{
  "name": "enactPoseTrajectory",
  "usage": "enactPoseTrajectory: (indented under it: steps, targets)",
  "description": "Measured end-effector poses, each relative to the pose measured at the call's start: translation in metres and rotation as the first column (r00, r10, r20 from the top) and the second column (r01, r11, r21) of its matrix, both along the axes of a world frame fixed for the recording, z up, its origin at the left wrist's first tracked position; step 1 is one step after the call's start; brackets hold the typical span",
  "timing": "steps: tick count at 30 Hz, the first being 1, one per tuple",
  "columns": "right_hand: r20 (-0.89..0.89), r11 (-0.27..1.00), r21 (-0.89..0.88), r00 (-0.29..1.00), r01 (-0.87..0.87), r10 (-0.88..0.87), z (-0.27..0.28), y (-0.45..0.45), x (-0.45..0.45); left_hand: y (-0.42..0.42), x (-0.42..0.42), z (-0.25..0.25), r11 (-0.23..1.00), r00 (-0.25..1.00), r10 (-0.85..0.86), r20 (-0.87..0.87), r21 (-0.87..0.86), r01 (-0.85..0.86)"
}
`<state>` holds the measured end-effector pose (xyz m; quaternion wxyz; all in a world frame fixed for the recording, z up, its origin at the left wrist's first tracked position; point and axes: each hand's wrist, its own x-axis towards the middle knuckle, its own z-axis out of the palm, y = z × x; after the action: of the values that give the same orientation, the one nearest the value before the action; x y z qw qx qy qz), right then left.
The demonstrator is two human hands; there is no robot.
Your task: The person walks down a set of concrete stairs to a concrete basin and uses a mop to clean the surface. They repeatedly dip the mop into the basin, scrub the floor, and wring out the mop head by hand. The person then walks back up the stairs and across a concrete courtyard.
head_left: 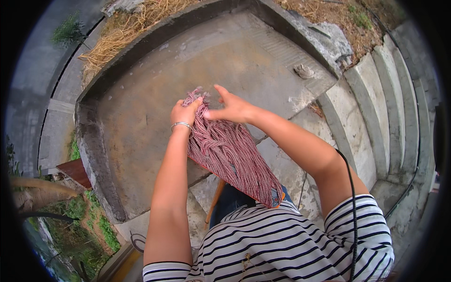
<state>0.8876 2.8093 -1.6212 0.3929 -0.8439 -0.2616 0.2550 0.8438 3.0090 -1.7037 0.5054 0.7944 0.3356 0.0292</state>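
A mop head of red and white cotton yarn [234,151] spans from the person's waist out to both hands, its strands lying over an orange-edged plate. My left hand [185,112] is closed around the gathered yarn ends, which stick out past the thumb; a thin bracelet is on that wrist. Beside it, my right hand [230,107] is spread, its thumb at the yarn and its fingers raised off the strands. A wooden stick [214,202] shows below the mop head; whether it joins the mop cannot be told.
A low concrete wall [141,46] borders the wet concrete floor [158,95]. A greyish lump [303,71] lies near its right edge. Curved concrete steps [366,105] rise at right. Dry straw [123,38] lies beyond the wall, and plants [105,229] grow at lower left.
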Motion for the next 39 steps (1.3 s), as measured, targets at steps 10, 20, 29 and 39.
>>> enactPoseTrajectory:
  steps: [10, 20, 29, 39]
  targets:
    - [-0.32, 0.962, -0.262, 0.947, -0.076, -0.012, 0.036, -0.091, -0.17, -0.035, -0.016, 0.053, 0.988, 0.98, 0.078, -0.185, 0.145, -0.051]
    - [-0.593, 0.997, 0.046, 0.805, 0.058, -0.02, 0.06, -0.067, -0.153, -0.025, -0.307, 0.037, 0.864, 0.83, -0.178, 0.528, 0.488, -0.124]
    - [-0.587, 0.983, 0.168, 0.793, -0.074, 0.16, 0.102, 0.016, -0.148, -0.109, -0.35, -0.104, 0.845, 0.99, 0.117, -0.078, -0.516, -0.14]
    - [-0.401, 0.711, 0.671, 0.706, -0.208, 0.584, 0.145, 0.119, -0.129, -0.006, -0.457, 0.07, 0.792, 0.821, 0.571, -0.017, 0.277, -0.545]
